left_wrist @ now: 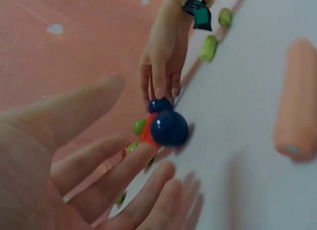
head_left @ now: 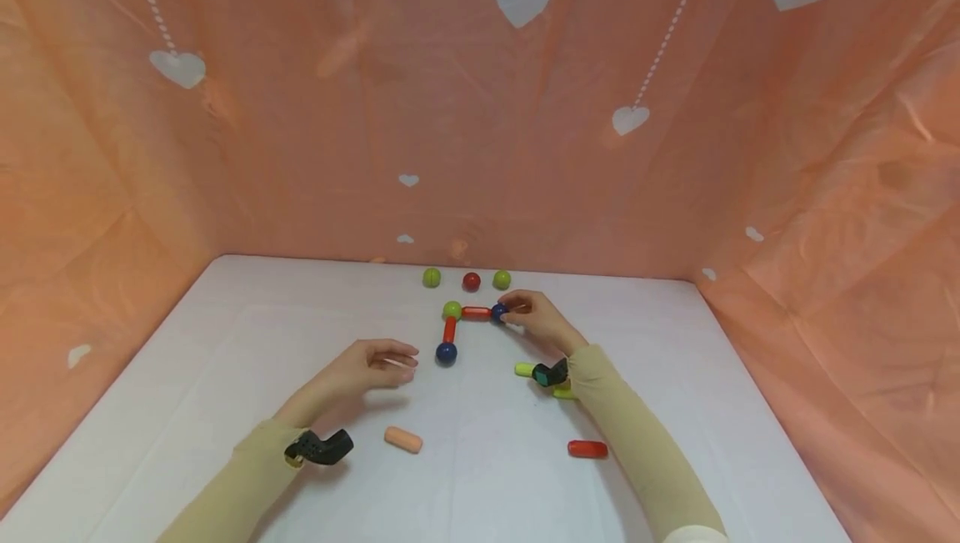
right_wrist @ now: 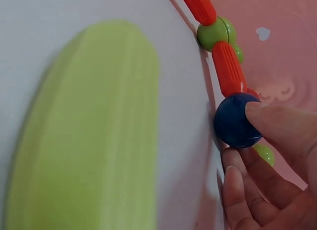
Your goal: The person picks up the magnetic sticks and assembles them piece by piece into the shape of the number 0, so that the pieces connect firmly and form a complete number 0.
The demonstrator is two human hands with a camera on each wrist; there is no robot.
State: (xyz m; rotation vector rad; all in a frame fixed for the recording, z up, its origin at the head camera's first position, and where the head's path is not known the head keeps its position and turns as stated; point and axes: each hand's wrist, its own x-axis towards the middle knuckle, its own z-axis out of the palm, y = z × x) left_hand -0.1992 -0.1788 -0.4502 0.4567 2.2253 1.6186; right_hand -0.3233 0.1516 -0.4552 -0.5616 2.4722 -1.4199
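Observation:
My right hand (head_left: 542, 319) pinches a dark blue ball (right_wrist: 237, 120) between thumb and fingers. That ball sits at the end of a red rod (head_left: 477, 313), whose other end meets a green ball (head_left: 452, 310). From the green ball a second red rod (head_left: 449, 330) runs toward me to another blue ball (head_left: 446, 353), making an L shape on the table. Just left of this nearer blue ball, my left hand (head_left: 372, 364) hovers with fingers spread and loosely bent, holding nothing. In the left wrist view the nearer blue ball (left_wrist: 169, 128) shows beyond its fingers.
Two green balls (head_left: 431, 277) and a red ball (head_left: 471, 281) line the back of the white table (head_left: 300, 309). An orange rod (head_left: 403, 439) lies near the left wrist. Yellow-green rods (head_left: 524, 369) lie under the right wrist, and a loose red rod (head_left: 587, 449) is closer to me.

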